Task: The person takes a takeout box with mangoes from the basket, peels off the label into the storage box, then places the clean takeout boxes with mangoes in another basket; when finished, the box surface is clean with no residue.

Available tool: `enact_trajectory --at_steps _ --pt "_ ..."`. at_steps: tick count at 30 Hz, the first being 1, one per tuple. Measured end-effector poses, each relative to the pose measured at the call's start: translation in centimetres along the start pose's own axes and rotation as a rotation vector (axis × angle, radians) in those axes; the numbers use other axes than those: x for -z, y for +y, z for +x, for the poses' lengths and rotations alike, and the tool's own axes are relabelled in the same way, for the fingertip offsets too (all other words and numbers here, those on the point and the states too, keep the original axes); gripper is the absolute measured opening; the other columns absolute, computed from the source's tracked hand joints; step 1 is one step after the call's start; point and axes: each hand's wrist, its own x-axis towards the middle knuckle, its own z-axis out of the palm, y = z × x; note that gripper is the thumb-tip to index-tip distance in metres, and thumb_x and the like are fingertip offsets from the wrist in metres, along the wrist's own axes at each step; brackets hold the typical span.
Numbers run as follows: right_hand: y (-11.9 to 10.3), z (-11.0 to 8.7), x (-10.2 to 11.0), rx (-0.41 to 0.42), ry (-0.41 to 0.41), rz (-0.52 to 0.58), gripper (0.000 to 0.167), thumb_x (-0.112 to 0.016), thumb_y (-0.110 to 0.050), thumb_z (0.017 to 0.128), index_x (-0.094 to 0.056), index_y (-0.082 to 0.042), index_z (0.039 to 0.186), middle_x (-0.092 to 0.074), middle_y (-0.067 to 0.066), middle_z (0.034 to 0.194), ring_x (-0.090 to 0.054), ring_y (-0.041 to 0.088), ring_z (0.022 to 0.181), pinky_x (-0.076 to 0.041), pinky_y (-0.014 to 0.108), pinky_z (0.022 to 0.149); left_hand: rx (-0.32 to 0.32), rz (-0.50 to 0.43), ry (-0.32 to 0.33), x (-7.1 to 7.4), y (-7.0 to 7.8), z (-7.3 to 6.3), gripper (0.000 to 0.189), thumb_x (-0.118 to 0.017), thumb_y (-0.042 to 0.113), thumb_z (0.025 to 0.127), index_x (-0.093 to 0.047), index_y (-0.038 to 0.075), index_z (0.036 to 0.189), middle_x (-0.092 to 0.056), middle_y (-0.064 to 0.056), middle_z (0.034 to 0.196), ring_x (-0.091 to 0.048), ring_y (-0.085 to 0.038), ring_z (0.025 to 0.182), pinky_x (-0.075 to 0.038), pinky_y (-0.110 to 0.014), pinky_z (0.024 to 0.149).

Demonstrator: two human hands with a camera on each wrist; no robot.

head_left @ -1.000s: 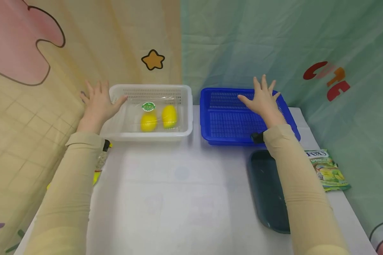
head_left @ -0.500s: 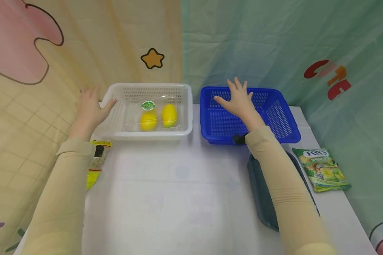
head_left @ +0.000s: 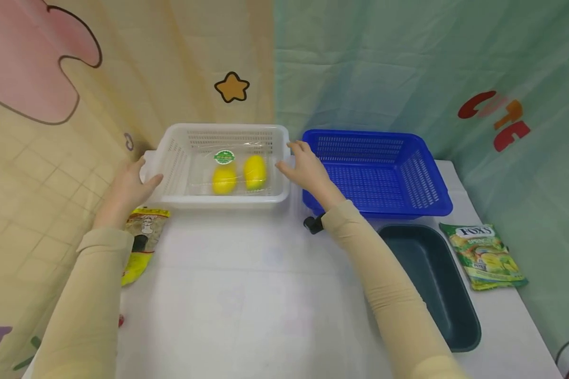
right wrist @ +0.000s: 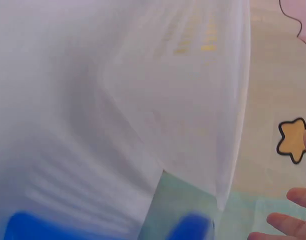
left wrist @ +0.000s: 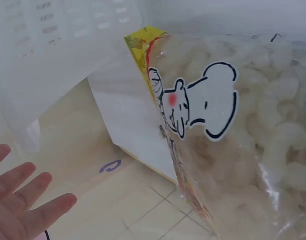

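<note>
Head view: one left hand (head_left: 127, 190) and one right hand (head_left: 311, 172), both unclenched, hold loose fingers just beside opposite ends of one white, slotted plastic basket (head_left: 218, 200), standing on the table (head_left: 246, 305) left of one blue mesh basket (head_left: 424, 184). Two smooth yellow fruits (head_left: 224, 181) lie inside under clear film (head_left: 200, 171). Nearby: two glossy bags (head_left: 487, 258) and one dark, round-cornered tray (head_left: 443, 284).

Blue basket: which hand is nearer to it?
The right hand. In the head view it overlaps the left edge of the blue basket; the left hand is farther, by the left end of the white basket.
</note>
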Motion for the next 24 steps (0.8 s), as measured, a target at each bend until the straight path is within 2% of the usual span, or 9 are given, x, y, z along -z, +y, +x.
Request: enact_trajectory --at_steps 5,10,14,21,24 --pt "-1.2 0.6 -1.8 0.027 -0.018 0.027 0.062 -0.059 -0.039 0.097 -0.041 -0.007 0.148 -0.036 0.017 0.154 -0.045 0.035 0.136 -0.04 0.047 0.113 0.018 0.022 -0.05 -0.2 -0.5 -0.5 0.077 -0.041 0.041 0.103 -0.017 -0.015 0.149 -0.027 -0.044 0.147 -0.028 -0.059 0.134 -0.025 -0.067 0.111" --pt "-2.4 1.1 -3.5 0.019 -0.036 0.08 0.057 -0.061 -0.035 0.097 -0.046 -0.005 0.144 -0.042 0.016 0.149 -0.048 0.032 0.133 -0.04 0.044 0.113 0.048 -0.018 -0.096 -0.5 -1.0 -1.1 0.067 -0.036 0.031 0.104 -0.017 -0.014 0.15 -0.035 -0.043 0.143 -0.042 -0.057 0.126 -0.035 -0.064 0.106" --pt "-3.2 1.6 -4.6 -0.013 -0.063 0.07 0.06 -0.06 -0.035 0.098 -0.043 -0.004 0.146 -0.041 0.018 0.151 -0.048 0.032 0.135 -0.039 0.044 0.114 0.05 -0.039 -0.07 -0.9 -1.3 -1.3 0.063 -0.037 0.025 0.103 -0.02 -0.014 0.149 -0.043 -0.043 0.136 -0.055 -0.053 0.113 -0.044 -0.058 0.098" --pt "-4.0 2.1 -5.9 -0.093 -0.146 0.059 0.074 -0.059 -0.037 0.097 -0.027 0.001 0.152 -0.037 0.025 0.153 -0.042 0.036 0.139 -0.035 0.046 0.116 0.068 -0.048 -0.053 -1.2 -1.4 -1.3 0.062 -0.037 0.026 0.103 -0.022 -0.013 0.149 -0.046 -0.043 0.132 -0.052 -0.05 0.112 -0.044 -0.056 0.092" --pt "-4.1 2.2 -6.2 -0.119 -0.154 0.08 0.075 -0.058 -0.038 0.098 -0.026 0.004 0.151 -0.038 0.026 0.152 -0.04 0.037 0.14 -0.034 0.047 0.117 0.071 -0.071 -0.043 -1.2 -1.3 -1.3 0.062 -0.038 0.024 0.103 -0.023 -0.015 0.148 -0.047 -0.044 0.131 -0.057 -0.05 0.109 -0.047 -0.051 0.09"
